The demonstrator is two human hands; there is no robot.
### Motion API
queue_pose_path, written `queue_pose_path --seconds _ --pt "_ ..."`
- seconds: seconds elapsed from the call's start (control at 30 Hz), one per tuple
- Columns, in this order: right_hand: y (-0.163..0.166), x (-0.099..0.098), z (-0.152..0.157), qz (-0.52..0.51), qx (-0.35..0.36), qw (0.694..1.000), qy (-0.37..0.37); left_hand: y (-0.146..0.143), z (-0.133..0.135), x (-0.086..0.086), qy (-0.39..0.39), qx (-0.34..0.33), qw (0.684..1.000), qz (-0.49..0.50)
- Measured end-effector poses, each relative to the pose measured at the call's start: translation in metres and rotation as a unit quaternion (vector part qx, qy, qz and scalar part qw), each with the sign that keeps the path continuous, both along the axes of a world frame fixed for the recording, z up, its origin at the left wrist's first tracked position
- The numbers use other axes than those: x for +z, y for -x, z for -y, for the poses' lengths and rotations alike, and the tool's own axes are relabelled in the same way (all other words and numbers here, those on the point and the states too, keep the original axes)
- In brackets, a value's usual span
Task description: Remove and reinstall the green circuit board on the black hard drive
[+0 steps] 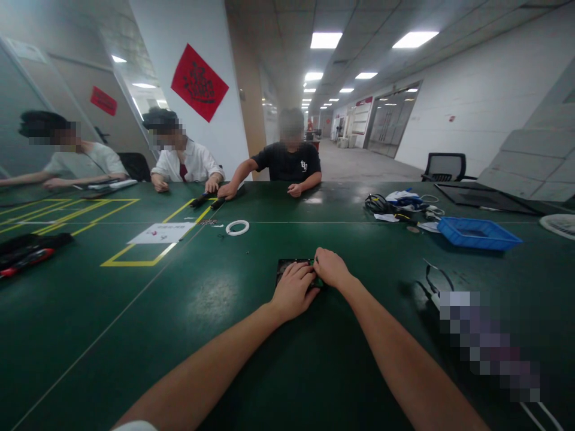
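A flat black rectangular device point(283, 267) with a green part at its right side lies on the table before me. My left hand point(293, 291) rests over it, fingers bent across the top and thumb along the near edge, holding it. At the device's right end, my right hand point(331, 269) is closed, its fingertips pressed together against the green part. Whatever is between those fingertips is hidden. Much of the device is covered by my hands, so its exact kind cannot be made out.
The dark green table point(215, 359) has a white ring of tape point(237, 232), a paper sheet point(160, 233), a blue tray point(478, 234), bundled cables point(377, 203) and a partly blurred item point(489, 341) at right. Several people sit across; one person's hand point(227, 191) touches a black object.
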State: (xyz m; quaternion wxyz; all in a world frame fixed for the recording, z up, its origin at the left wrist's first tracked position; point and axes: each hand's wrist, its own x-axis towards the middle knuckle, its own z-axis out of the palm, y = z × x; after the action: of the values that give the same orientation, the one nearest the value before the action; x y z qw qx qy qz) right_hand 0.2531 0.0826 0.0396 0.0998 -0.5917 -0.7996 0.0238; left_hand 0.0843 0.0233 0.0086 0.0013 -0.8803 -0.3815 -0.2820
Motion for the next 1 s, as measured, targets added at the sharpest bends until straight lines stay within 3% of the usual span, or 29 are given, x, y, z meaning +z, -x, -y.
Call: queue_pose_path --seconds 1.0 --pt "-0.0011 0.0029 0.003 0.009 -0.011 1.0 0.007 0.0 -0.0001 -0.004 0.0 0.003 1.0 -0.002"
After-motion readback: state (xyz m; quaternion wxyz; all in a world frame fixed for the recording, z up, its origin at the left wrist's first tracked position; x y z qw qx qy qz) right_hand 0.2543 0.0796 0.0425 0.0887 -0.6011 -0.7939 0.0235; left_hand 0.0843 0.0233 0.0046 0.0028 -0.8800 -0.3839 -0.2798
